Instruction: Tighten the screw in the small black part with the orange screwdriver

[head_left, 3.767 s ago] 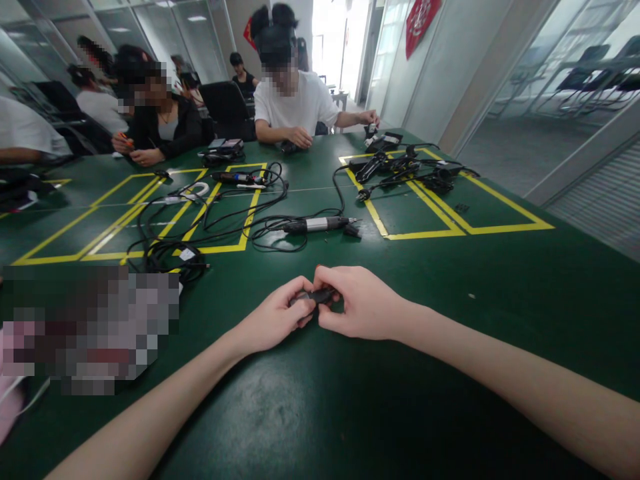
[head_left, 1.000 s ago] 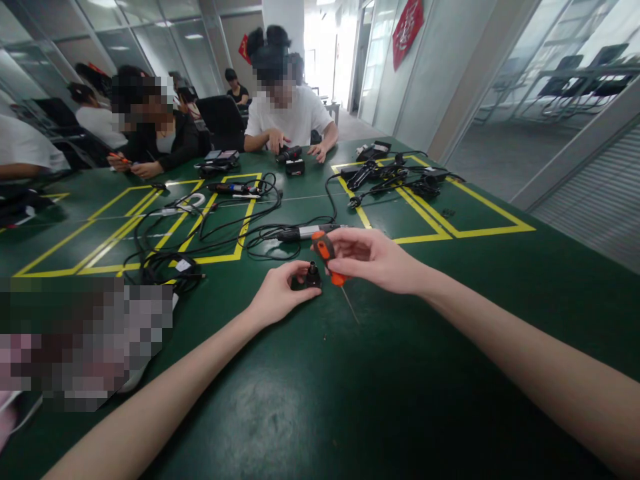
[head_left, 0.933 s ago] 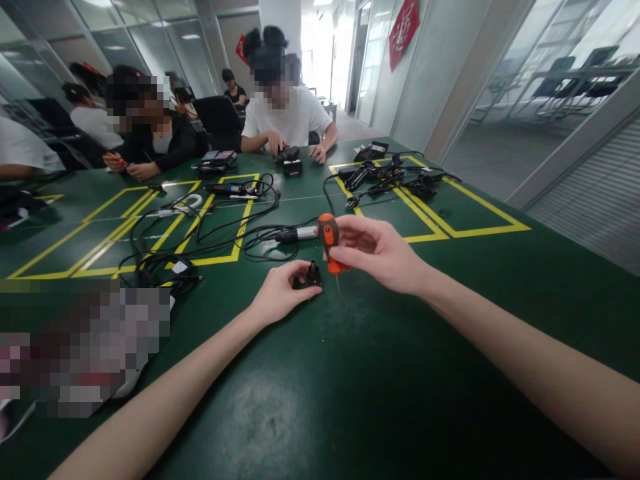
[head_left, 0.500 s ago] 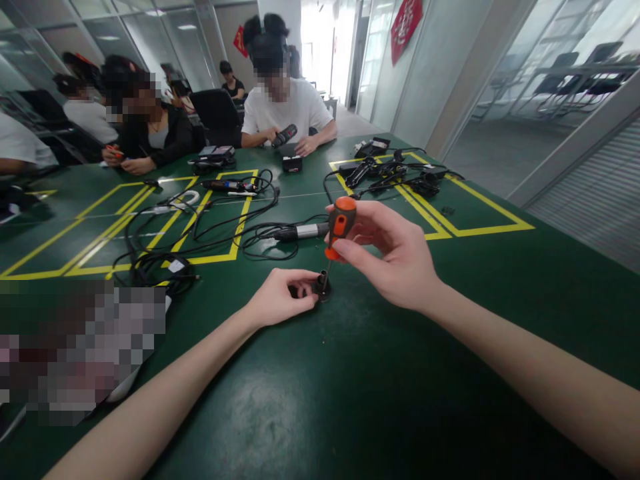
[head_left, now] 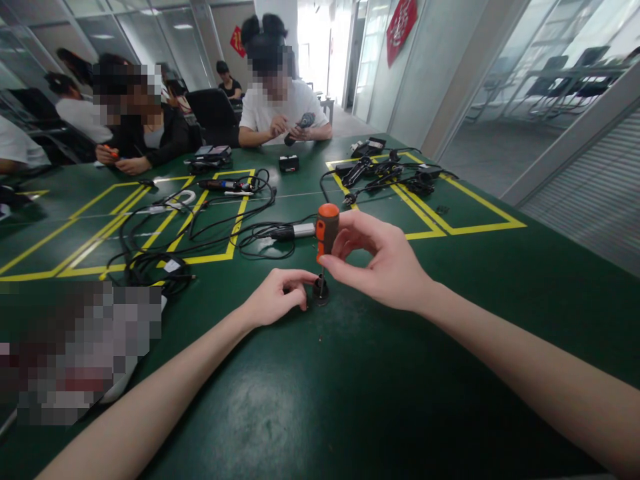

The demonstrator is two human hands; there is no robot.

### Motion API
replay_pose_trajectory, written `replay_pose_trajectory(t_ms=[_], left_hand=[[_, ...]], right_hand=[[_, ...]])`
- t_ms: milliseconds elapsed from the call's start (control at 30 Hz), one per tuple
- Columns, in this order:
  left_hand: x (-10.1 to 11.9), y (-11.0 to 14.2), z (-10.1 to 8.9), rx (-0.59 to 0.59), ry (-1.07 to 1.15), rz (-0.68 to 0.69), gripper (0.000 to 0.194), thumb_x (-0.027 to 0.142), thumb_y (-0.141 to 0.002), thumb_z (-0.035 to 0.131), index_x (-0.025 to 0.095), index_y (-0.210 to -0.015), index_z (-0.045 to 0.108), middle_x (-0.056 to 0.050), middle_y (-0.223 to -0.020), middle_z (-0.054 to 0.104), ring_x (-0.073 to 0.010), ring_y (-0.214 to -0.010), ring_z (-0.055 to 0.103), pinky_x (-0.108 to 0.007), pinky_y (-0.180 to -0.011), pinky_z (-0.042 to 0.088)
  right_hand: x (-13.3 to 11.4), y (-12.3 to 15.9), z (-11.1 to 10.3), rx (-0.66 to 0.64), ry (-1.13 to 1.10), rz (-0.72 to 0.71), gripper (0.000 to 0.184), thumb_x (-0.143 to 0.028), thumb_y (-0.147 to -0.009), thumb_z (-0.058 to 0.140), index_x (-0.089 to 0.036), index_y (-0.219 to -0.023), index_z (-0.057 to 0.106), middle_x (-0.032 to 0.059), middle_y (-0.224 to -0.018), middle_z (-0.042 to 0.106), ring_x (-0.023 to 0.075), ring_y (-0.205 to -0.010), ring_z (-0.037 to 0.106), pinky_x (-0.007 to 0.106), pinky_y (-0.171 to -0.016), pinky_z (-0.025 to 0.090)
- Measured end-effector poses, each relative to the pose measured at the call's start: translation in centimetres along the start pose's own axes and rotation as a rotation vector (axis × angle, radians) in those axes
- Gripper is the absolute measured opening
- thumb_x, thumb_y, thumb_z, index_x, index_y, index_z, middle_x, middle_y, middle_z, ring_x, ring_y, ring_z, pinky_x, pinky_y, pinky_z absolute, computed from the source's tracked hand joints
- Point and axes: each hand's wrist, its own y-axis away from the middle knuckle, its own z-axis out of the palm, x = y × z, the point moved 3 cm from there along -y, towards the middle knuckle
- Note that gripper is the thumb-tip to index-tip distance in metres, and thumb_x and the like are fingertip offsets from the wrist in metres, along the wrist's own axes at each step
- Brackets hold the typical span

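Note:
A small black part (head_left: 321,291) stands on the green table (head_left: 350,400) in front of me. My left hand (head_left: 277,300) pinches it from the left, fingers curled against its base. My right hand (head_left: 383,263) grips an orange-and-black screwdriver (head_left: 327,230) upright, its thin shaft pointing down into the top of the black part.
A corded silver-and-black tool (head_left: 290,231) lies just beyond my hands among tangled black cables (head_left: 165,260). More tools and chargers (head_left: 385,170) sit inside yellow-taped boxes at the back right. Other people sit at the far side, handling tools. A blurred patch covers the near left.
My right hand picked up the screwdriver, swung it from slanted to upright and set its tip into the black part. My left hand kept hold of the part on the table.

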Motion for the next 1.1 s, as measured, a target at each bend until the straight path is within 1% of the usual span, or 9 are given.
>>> replay_pose_trajectory(t_ms=[233, 333, 400, 500, 567, 767, 867, 967, 1100], left_hand=[[0.07, -0.14, 0.19, 0.038, -0.023, -0.035, 0.034, 0.018, -0.070, 0.056, 0.011, -0.097, 0.076, 0.003, -0.057, 0.063, -0.0121, -0.056, 0.057, -0.022, -0.060, 0.043], [0.00, -0.19, 0.34, 0.056, -0.043, -0.041, 0.028, 0.017, -0.070, 0.058, 0.012, -0.091, 0.075, 0.004, -0.057, 0.061, -0.0105, -0.054, 0.053, -0.021, -0.057, 0.039], [-0.06, -0.21, 0.40, 0.058, -0.057, -0.038, 0.024, 0.017, -0.071, 0.059, 0.012, -0.089, 0.074, 0.005, -0.057, 0.059, -0.0094, -0.053, 0.049, -0.020, -0.054, 0.036], [-0.13, -0.25, 0.40, 0.046, -0.059, -0.039, 0.021, 0.017, -0.072, 0.059, 0.012, -0.086, 0.073, 0.005, -0.057, 0.059, -0.0090, -0.052, 0.048, -0.020, -0.053, 0.035], [-0.14, -0.29, 0.33, 0.042, -0.043, -0.041, 0.019, 0.017, -0.072, 0.058, 0.013, -0.084, 0.071, 0.004, -0.058, 0.060, -0.0100, -0.054, 0.052, -0.020, -0.056, 0.039], [0.07, -0.32, 0.18, 0.039, -0.039, -0.019, 0.012, 0.017, -0.077, 0.055, 0.015, -0.070, 0.065, 0.001, -0.062, 0.064, -0.0125, -0.060, 0.059, -0.022, -0.059, 0.044], [0.11, -0.33, 0.20, 0.037, -0.038, -0.022, 0.014, 0.017, -0.077, 0.055, 0.015, -0.076, 0.068, 0.002, -0.064, 0.065, -0.0127, -0.062, 0.060, -0.022, -0.060, 0.046], [-0.10, -0.38, 0.21, 0.023, -0.039, -0.019, 0.019, 0.017, -0.078, 0.055, 0.014, -0.085, 0.072, 0.002, -0.064, 0.064, -0.0128, -0.062, 0.060, -0.022, -0.061, 0.046], [-0.49, -0.25, 0.17, 0.010, -0.090, 0.008, 0.021, 0.021, -0.078, 0.057, 0.013, -0.090, 0.072, 0.004, -0.061, 0.058, -0.0113, -0.057, 0.052, -0.023, -0.059, 0.042]], right_hand=[[-0.47, -0.18, -0.06, -0.055, 0.015, 0.016, 0.010, -0.018, -0.083, 0.074, -0.016, -0.087, 0.066, -0.0003, -0.082, 0.069, 0.0108, -0.066, 0.062, 0.023, -0.061, 0.055], [-0.60, -0.18, -0.01, -0.077, 0.019, 0.019, 0.007, -0.017, -0.083, 0.073, -0.016, -0.086, 0.067, 0.0003, -0.083, 0.069, 0.0109, -0.066, 0.062, 0.023, -0.062, 0.055], [-0.49, -0.10, 0.03, -0.078, 0.014, 0.043, 0.009, -0.017, -0.084, 0.071, -0.016, -0.093, 0.068, 0.0009, -0.085, 0.070, 0.0097, -0.062, 0.060, 0.022, -0.058, 0.053], [-0.25, 0.05, 0.05, -0.061, -0.019, 0.094, 0.030, -0.018, -0.085, 0.068, -0.015, -0.115, 0.066, 0.0026, -0.095, 0.073, 0.0069, -0.054, 0.055, 0.022, -0.050, 0.047], [-0.27, 0.09, 0.13, -0.077, -0.035, 0.113, 0.037, -0.017, -0.084, 0.067, -0.015, -0.121, 0.064, 0.0038, -0.100, 0.073, 0.0069, -0.055, 0.055, 0.022, -0.050, 0.048], [-0.71, -0.10, 0.47, -0.173, -0.019, 0.120, 0.016, -0.014, -0.080, 0.063, -0.015, -0.096, 0.065, 0.0013, -0.089, 0.068, 0.0097, -0.064, 0.059, 0.023, -0.059, 0.052], [-0.57, -0.08, 0.46, -0.144, 0.029, 0.096, 0.009, -0.017, -0.081, 0.066, -0.016, -0.089, 0.062, 0.0006, -0.085, 0.063, 0.0104, -0.065, 0.056, 0.023, -0.057, 0.050], [-0.27, 0.05, 0.53, -0.138, 0.089, 0.078, 0.011, -0.023, -0.084, 0.067, -0.017, -0.082, 0.058, -0.0003, -0.079, 0.059, 0.0108, -0.063, 0.053, 0.024, -0.056, 0.046], [0.11, 0.21, 0.74, -0.169, 0.060, 0.130, 0.013, -0.029, -0.089, 0.065, -0.017, -0.090, 0.060, -0.0027, -0.071, 0.056, 0.0109, -0.058, 0.050, 0.024, -0.053, 0.041]])
